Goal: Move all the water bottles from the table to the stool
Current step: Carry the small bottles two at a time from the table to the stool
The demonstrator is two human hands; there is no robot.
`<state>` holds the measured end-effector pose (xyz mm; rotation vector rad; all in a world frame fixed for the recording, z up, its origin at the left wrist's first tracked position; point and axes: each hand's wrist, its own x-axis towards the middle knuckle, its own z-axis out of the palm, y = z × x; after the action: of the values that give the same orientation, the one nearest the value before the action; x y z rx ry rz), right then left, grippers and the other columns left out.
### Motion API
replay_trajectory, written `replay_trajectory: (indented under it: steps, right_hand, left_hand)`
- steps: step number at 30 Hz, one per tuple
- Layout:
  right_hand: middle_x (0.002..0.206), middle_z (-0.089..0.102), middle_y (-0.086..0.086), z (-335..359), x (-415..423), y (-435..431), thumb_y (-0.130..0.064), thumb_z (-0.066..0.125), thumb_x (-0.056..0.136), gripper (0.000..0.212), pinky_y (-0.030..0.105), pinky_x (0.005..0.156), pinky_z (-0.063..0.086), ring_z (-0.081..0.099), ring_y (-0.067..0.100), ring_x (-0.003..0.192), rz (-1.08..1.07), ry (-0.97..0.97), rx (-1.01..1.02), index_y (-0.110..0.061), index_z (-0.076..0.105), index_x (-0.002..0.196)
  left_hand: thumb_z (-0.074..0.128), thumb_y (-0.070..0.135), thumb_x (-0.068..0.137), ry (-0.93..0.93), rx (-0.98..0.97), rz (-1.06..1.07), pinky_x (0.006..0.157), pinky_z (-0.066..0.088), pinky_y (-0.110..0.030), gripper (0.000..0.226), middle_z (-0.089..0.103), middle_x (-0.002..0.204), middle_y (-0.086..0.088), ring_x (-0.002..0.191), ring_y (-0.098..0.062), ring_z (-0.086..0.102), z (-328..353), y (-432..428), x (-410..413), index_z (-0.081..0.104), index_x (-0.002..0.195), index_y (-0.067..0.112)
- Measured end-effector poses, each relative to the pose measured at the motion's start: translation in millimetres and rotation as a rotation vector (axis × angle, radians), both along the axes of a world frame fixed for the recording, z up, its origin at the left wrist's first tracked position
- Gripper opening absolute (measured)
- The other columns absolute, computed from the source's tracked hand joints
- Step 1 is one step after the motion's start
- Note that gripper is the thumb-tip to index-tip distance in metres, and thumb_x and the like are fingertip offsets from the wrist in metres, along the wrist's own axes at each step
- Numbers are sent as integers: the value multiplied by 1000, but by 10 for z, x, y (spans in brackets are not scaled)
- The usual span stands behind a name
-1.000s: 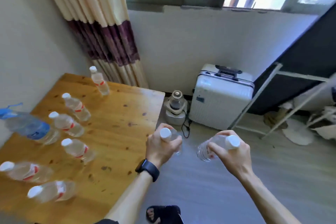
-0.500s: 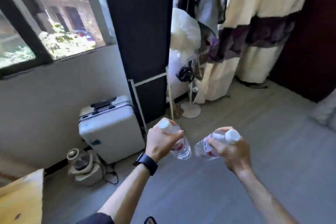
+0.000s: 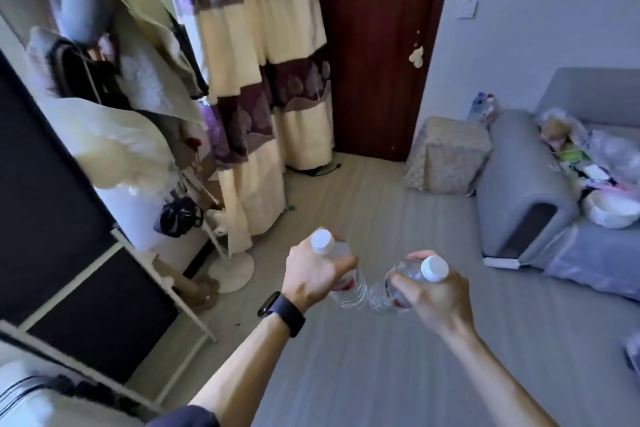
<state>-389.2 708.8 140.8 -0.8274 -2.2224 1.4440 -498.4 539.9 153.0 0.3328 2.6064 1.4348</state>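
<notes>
The grey sofa (image 3: pixel 519 184) sits right beside the covered box that looks like the stool (image 3: pixel 446 152), well across the floor from you. If you rush, you may bump the sofa. Your left hand (image 3: pixel 315 274) is wrapped around the first water bottle (image 3: pixel 351 288). Your right hand (image 3: pixel 433 295) is wrapped around the second water bottle (image 3: pixel 398 270). The bottles nearly touch, so they may knock together and slip.

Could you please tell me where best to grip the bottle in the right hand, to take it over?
Grip its bare lower body, coming from below: the right hand wraps the bottle just under the white cap, and it lies tilted, base pointing toward the left hand.
</notes>
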Motion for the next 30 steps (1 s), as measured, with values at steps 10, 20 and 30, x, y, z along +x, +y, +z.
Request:
replay_trajectory:
  steps: [10,20,30]
  right_hand:
    - [52,67,-12,32,-623,1178,-29,80,72,25,27,72,51,65,4,71,-324,-85,104,-24,65,91]
    - [75,72,-7,-59,-1551,2907,-50,70,51,41,31,71,46,65,22,84,-503,-64,128,-27,70,84]
    - [77,72,-2,12,-2901,4723,-56,70,49,38,37,78,53,66,26,87,-427,-59,140,-32,64,77]
  left_hand:
    - [72,40,63,-34,4,-240,68,48,-21,19,66,71,19,71,2,61,-89,1163,-1397,63,74,27]
    - [68,54,59,-17,-15,-377,75,56,-30,32,71,81,12,84,-11,68,-187,2965,-2596,70,80,29]
    - [73,48,63,-95,-39,-258,78,57,-33,22,72,80,15,84,-7,68,-316,4422,-3764,71,78,32]
